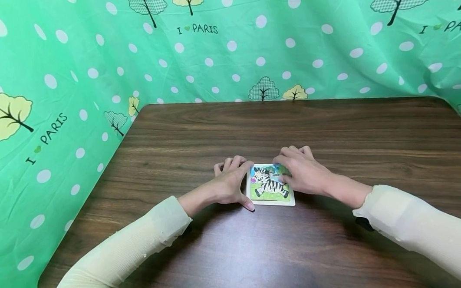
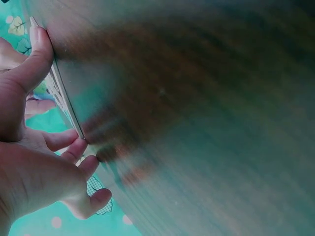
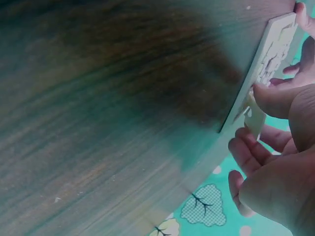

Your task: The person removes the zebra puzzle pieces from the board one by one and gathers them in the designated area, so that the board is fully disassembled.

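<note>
A zebra jigsaw puzzle (image 1: 269, 185) in a white-rimmed board lies flat on the table. My left hand (image 1: 230, 183) holds the board by its left side, thumb at the near corner and forefinger at the far one. The left wrist view shows the board edge-on (image 2: 68, 105) between that thumb and fingers. Over the puzzle's far right corner, my right hand (image 1: 305, 169) pinches a puzzle piece (image 3: 255, 118) between thumb and fingers. In the right wrist view this piece stands tilted up from the board (image 3: 258, 61). My right fingers partly cover that corner in the head view.
The dark wood-grain table (image 1: 225, 252) spreads around the board on all sides. A green cloth (image 1: 235, 44) with white dots and trees hangs behind the table's far edge and along its left side.
</note>
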Demonstrator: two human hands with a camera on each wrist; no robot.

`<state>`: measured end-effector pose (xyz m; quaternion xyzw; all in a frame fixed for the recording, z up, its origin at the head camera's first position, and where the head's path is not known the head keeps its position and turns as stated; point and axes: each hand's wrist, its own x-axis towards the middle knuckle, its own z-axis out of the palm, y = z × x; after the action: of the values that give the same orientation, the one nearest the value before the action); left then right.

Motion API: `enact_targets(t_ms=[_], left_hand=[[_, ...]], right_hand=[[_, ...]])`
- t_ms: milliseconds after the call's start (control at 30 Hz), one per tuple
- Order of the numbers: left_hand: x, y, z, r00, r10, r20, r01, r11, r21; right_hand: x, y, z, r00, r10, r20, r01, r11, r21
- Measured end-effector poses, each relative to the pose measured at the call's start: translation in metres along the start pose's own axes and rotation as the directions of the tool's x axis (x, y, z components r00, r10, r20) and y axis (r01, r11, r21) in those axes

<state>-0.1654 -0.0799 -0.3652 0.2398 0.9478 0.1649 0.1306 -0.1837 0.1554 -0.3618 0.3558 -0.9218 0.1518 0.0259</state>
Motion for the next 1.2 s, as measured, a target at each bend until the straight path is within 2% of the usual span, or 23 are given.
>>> enact_targets(t_ms=[133,333,467,633,767,900,1067,1200], left_hand=[[0.000,0.000,0.000,1.000,0.003,0.001,-0.003,1.000,-0.001],[0.000,0.001,0.000,1.000,0.002,0.005,-0.002,1.000,0.005],[0.000,0.001,-0.001,1.000,0.001,0.008,-0.001,1.000,0.005],[0.000,0.002,-0.001,1.000,-0.003,0.013,0.003,1.000,0.008],[0.000,0.001,-0.001,1.000,-0.006,0.016,0.006,1.000,0.009],[0.000,0.001,-0.001,1.000,-0.005,0.013,0.005,1.000,0.006],[0.000,0.002,-0.001,1.000,-0.001,0.013,0.001,1.000,0.002],[0.000,0.002,-0.001,1.000,-0.001,0.008,0.001,1.000,0.002]], right_hand=[[0.000,0.000,-0.003,1.000,0.030,-0.001,-0.029,0.999,0.027],[-0.003,0.002,-0.006,0.999,0.018,-0.042,-0.015,0.998,0.058],[-0.006,0.007,-0.008,0.997,0.038,-0.063,-0.033,0.997,0.074],[-0.011,0.019,-0.016,0.989,0.139,-0.048,-0.132,0.982,0.136],[-0.017,0.035,-0.025,0.969,0.248,-0.023,-0.238,0.950,0.205],[-0.027,0.054,-0.031,0.946,0.323,0.025,-0.320,0.918,0.235],[-0.036,0.071,-0.032,0.929,0.365,0.055,-0.368,0.903,0.222],[-0.041,0.077,-0.033,0.929,0.366,0.061,-0.371,0.912,0.175]])
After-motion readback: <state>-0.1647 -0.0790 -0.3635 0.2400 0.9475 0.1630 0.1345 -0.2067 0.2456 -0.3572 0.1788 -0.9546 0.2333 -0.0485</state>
